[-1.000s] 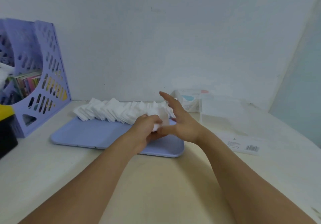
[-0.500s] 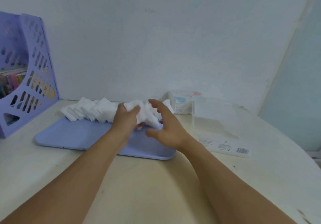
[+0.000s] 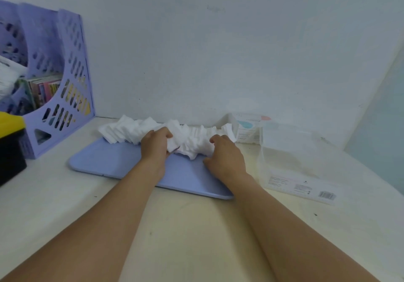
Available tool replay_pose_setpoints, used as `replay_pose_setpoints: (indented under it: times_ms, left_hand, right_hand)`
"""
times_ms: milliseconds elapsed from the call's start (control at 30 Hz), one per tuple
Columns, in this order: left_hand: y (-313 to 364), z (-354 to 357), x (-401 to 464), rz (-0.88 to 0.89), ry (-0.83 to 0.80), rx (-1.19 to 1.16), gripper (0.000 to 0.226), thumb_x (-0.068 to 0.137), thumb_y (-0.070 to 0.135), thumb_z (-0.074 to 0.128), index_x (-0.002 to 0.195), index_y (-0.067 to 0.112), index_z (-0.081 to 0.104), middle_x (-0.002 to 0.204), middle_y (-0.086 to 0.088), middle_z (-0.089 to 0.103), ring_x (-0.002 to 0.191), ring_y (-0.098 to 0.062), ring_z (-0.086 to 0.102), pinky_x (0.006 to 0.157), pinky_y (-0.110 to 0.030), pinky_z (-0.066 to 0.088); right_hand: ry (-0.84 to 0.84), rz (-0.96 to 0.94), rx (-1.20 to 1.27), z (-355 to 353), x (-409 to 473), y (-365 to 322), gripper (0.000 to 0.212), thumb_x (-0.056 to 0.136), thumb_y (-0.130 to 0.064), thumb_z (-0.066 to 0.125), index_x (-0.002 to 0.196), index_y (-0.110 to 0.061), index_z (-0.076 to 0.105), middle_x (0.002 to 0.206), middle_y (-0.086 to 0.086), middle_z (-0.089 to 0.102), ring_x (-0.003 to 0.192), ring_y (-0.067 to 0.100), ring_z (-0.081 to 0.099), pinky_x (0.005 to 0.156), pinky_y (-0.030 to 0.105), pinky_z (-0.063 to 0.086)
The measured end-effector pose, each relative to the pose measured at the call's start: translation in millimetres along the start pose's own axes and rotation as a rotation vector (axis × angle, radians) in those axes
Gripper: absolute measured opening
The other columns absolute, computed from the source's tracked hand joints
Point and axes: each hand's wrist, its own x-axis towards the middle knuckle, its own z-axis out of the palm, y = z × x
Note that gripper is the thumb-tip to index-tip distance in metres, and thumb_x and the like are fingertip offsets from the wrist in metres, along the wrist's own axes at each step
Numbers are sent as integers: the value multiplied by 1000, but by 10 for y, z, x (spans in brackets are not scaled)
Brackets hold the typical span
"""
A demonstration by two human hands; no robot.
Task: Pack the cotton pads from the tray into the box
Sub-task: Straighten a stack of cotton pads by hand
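While the cream table (image 3: 196, 227) is carrying everything, a purple file rack (image 3: 65, 89) is standing at far left against the wall. Lying mid-table, the blue tray (image 3: 105, 161) is holding a long row of white cotton pads (image 3: 129, 129) along its far edge. Just right of the tray, the clear box (image 3: 290, 157) is sitting, apart from the pads. Both hands are bunching the row's right part: the left hand (image 3: 156, 145) is gripping pads with curled fingers, and the right hand (image 3: 225, 153) is clutching them from the other side.
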Motion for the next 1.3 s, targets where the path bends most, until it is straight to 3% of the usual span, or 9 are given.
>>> replay_pose_setpoints:
  times_ms: [100,233,400,567,700,800,967,1100,1300]
  left_hand:
    - [-6,-1,-7,2,18,-7,11,84,3,58,89,11,62,102,-9,63,88,-23,60,89,-44,58]
    - [-21,24,-43,42,33,-12,8,87,2,59,86,9,58,98,-8,60,86,-22,59,71,-34,61]
    - [-38,38,-19,45,33,-4,6,88,3,62,86,8,59,96,-8,60,83,-20,59,68,-30,59]
    - [-34,19,-16,45,52,-20,6,88,3,63,92,5,59,99,-6,58,86,-19,58,69,-29,60]
    - [-36,21,-26,74,69,-22,7,89,3,63,95,6,60,103,-4,62,86,-17,61,73,-30,60]
    - [-48,31,-47,156,114,11,12,88,4,65,99,5,61,103,-4,64,86,-17,62,64,-24,59]
    - [-28,219,-292,302,-96,193,41,86,0,69,119,20,56,99,-7,70,82,-20,68,56,-24,57]
    - [-62,346,-483,178,-447,326,48,88,6,70,122,34,52,101,-12,71,84,-23,71,57,-31,56]
    - [-60,339,-518,117,-531,325,26,95,11,65,115,26,58,101,-11,76,80,-26,75,59,-30,56]
  right_hand:
    - [14,-1,-42,35,41,-38,41,88,-33,64,123,-14,56,122,3,57,101,26,60,75,34,47]
    - [41,-25,-88,85,70,-96,36,88,-45,63,106,-14,56,107,1,56,93,25,60,68,34,41]
    - [89,-85,-197,109,89,-80,12,94,-22,50,85,-14,47,93,3,58,74,22,47,60,32,29]
    - [141,-37,-130,17,72,22,17,95,-20,46,80,-14,43,78,-2,46,70,25,46,61,33,29]
    - [233,31,164,-56,52,97,33,92,-26,54,65,-17,37,63,-2,45,60,21,43,54,31,28]
    - [250,74,459,-232,3,91,38,89,-23,63,61,-13,38,55,-1,39,52,15,33,51,30,25]
    - [-175,215,1377,-684,-129,65,21,93,-12,62,73,-14,56,64,1,46,51,12,36,43,21,18]
    - [-301,190,1397,-743,-140,135,22,95,-13,56,74,-15,55,65,1,45,50,10,33,44,21,15]
    - [-306,239,1283,-696,-135,211,19,94,-14,58,75,-17,58,66,0,43,51,9,30,42,19,17]
